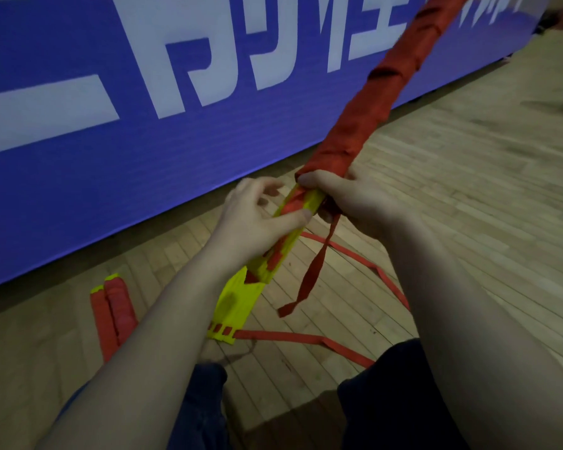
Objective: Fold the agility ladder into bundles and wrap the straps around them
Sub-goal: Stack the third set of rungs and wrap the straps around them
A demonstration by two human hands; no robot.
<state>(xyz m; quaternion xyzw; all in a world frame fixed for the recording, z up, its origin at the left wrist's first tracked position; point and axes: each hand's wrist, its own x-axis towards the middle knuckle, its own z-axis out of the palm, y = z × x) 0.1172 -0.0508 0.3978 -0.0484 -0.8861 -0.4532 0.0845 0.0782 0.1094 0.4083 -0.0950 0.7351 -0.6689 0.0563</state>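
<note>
Your right hand (351, 199) has its fingers (311, 180) curled tight round the bundle (381, 92) at frame centre, just where the red wrapping ends and the bare yellow rungs (234, 303) begin. Your left hand (257, 219), just beside it on the left, lays its thumb along those rungs. Its other fingers are blurred, so you cannot tell whether they close round. The bundle's long axis runs from lower centre to upper right. The loose strap (316, 271) hangs below your right hand, the nearer one, so the next turn probably goes left over the bare rungs. A finished bundle (111, 313) lies on the floor (436, 157) at lower left.
</note>
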